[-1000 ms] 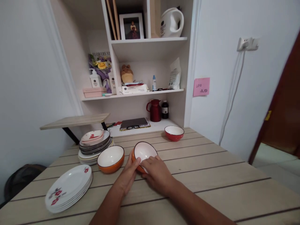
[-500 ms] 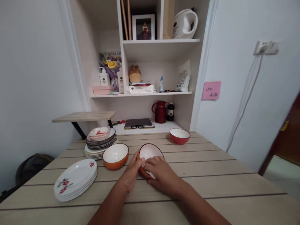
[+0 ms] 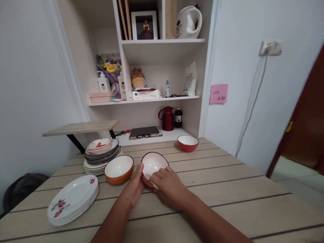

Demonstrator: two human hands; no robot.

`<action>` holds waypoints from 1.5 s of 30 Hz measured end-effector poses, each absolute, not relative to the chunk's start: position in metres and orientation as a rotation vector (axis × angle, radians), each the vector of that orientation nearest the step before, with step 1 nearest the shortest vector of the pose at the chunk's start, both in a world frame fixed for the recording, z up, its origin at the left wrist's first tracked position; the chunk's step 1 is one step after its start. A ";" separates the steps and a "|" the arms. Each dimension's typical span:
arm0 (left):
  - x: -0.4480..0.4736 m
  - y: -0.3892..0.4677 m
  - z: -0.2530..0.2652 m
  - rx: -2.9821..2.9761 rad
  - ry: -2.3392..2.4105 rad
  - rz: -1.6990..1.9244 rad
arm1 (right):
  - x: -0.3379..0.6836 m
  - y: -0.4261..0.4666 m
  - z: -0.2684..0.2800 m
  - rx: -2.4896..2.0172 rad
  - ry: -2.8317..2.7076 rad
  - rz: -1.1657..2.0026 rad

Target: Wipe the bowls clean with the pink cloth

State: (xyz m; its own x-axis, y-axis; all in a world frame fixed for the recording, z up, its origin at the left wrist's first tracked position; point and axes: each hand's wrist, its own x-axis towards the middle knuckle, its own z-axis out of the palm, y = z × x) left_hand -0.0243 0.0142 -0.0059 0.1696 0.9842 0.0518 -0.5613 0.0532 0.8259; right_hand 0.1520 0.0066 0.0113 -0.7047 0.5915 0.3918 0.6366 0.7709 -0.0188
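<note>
An orange-sided bowl [image 3: 154,162] with a white inside and dark rim is tilted above or on the table, in front of me. Gripping its left rim is my left hand [image 3: 134,187], thumb over the edge. My right hand [image 3: 168,185] reaches over the near right rim, fingers curled inside and pressing a thin white tissue [image 3: 153,185] to the bowl; most of the tissue is hidden. Left of the hands stands a second orange bowl [image 3: 118,167], upright. Nearer me on the left lies a stack of white floral plates [image 3: 73,197].
A taller stack of dishes [image 3: 102,156] stands behind the floral plates, below a small raised wooden shelf [image 3: 81,128]. A red bowl [image 3: 188,144] sits far right on the slatted table [image 3: 215,189]. A red jug [image 3: 168,118] and dark bottle [image 3: 178,118] stand at the back.
The view has turned slightly right, so everything sits further left. My right hand has shifted a little within the bowl; my left hand keeps hold of its rim.
</note>
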 end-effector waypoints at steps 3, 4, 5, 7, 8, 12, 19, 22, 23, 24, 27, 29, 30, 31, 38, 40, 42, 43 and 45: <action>-0.021 0.013 -0.007 0.885 0.620 1.340 | 0.147 0.006 0.009 -1.001 -2.572 -0.147; -0.020 0.012 -0.007 0.903 0.615 1.347 | 0.146 0.006 0.009 -1.021 -2.560 -0.140; -0.019 0.011 -0.007 0.917 0.612 1.349 | 0.145 0.006 0.008 -1.040 -2.549 -0.134; -0.018 0.010 -0.006 0.928 0.614 1.354 | 0.143 0.005 0.007 -1.080 -2.525 -0.126; -0.018 0.009 -0.005 0.926 0.619 1.357 | 0.142 0.004 0.007 -1.097 -2.515 -0.122; -0.018 0.008 -0.005 0.898 0.647 1.363 | 0.138 0.002 0.006 -1.133 -2.494 -0.078; -0.018 0.005 -0.003 0.959 0.707 1.349 | 0.144 0.005 0.006 -0.972 -2.556 -0.007; -0.021 0.004 -0.002 0.982 0.724 1.303 | 0.155 0.010 0.007 -0.851 -2.594 0.008; -0.022 0.004 -0.002 0.982 0.724 1.301 | 0.159 0.012 0.008 -0.820 -2.603 -0.006; -0.024 0.005 -0.002 0.979 0.723 1.303 | 0.163 0.013 0.008 -0.795 -2.612 -0.025; -0.027 0.007 -0.002 0.959 0.703 1.313 | 0.170 0.016 0.010 -0.755 -2.625 -0.088; -0.028 0.009 -0.002 0.934 0.678 1.311 | 0.171 0.015 0.012 -0.752 -2.629 -0.132; -0.028 0.011 -0.002 0.913 0.662 1.313 | 0.170 0.015 0.012 -0.758 -2.628 -0.153; -0.028 0.012 -0.003 0.888 0.643 1.313 | 0.168 0.013 0.013 -0.771 -2.624 -0.171; -0.025 0.015 -0.009 0.849 0.563 1.300 | 0.150 0.005 0.012 -0.948 -2.573 -0.179; -0.024 0.015 -0.011 0.882 0.554 1.341 | 0.149 0.005 0.011 -0.999 -2.546 -0.149; -0.023 0.014 -0.012 0.893 0.550 1.358 | 0.148 0.006 0.009 -1.020 -2.532 -0.123; -0.023 0.014 -0.013 0.893 0.552 1.361 | 0.148 0.006 0.009 -1.017 -2.529 -0.112; -0.023 0.013 -0.013 0.894 0.554 1.350 | 0.146 0.005 0.008 -1.023 -2.513 -0.084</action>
State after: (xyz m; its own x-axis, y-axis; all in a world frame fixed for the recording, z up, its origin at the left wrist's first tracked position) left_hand -0.0226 0.0129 -0.0128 0.1708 0.9739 0.1493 -0.5886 -0.0207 0.8082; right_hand 0.1460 0.0046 0.0078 -0.6389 0.6534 0.4062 0.6791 0.7270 -0.1013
